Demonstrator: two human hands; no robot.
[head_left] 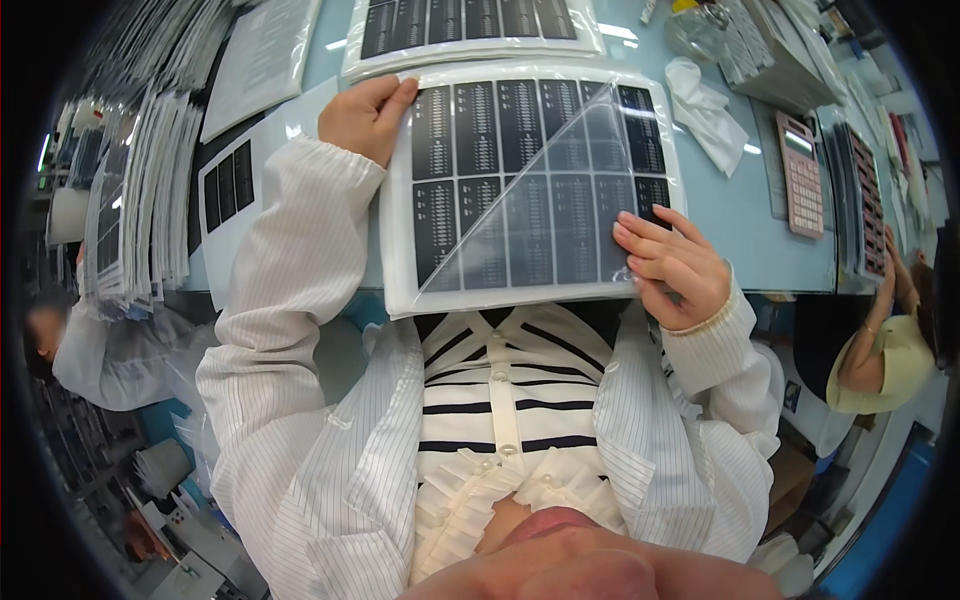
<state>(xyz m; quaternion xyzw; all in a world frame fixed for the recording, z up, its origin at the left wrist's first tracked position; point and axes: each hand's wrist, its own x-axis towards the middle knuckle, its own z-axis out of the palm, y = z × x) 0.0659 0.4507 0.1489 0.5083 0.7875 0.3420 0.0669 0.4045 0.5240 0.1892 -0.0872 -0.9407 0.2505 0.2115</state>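
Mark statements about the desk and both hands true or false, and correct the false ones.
1. The left hand is at the upper left part of the sheet stack. True.
2. The pink calculator lies left of the sheet stack. False: it lies to the right.
3. A clear film with a diagonal edge overlies some dark panels. True.
4. The right hand touches the crumpled white piece. False: its fingers are at the film's right side.

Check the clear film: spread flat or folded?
Looks folded: the clear film has a straight diagonal edge across the dark-panelled sheet, with hazier panels to its lower right.
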